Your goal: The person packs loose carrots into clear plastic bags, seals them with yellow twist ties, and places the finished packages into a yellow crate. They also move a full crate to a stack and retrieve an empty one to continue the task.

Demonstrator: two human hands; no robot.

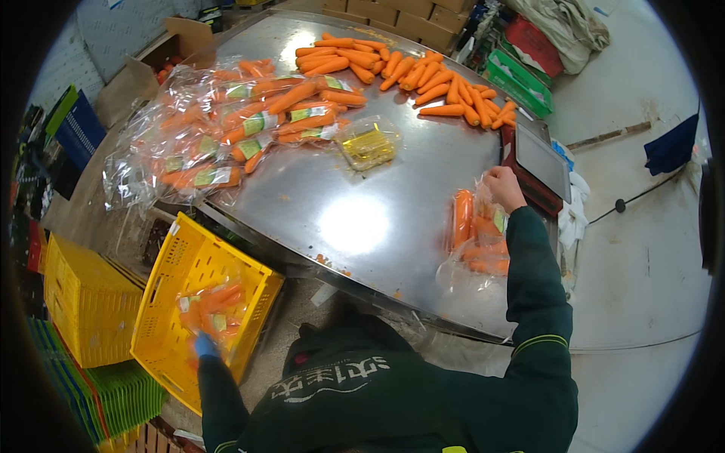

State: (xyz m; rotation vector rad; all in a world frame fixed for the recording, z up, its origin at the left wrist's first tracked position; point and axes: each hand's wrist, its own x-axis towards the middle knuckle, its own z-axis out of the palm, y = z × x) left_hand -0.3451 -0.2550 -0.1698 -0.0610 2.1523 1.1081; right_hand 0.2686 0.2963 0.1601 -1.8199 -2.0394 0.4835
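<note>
My left hand, in a blue glove, is down in a yellow plastic crate, against bagged carrots; whether it grips a bag cannot be told. At the table's right side my bare right hand pinches the top of a clear plastic bag, with bagged carrots below it. A separate carrot pack lies just left of that. Many bagged carrots are heaped on the left of the steel table. Loose carrots lie along the far edge. A clear plastic tray with yellow contents sits mid-table.
A red-framed scale stands beyond my right hand. Stacked yellow crates and green crates are at the lower left. Cardboard boxes and a green crate stand behind the table. An open carton is at the upper left.
</note>
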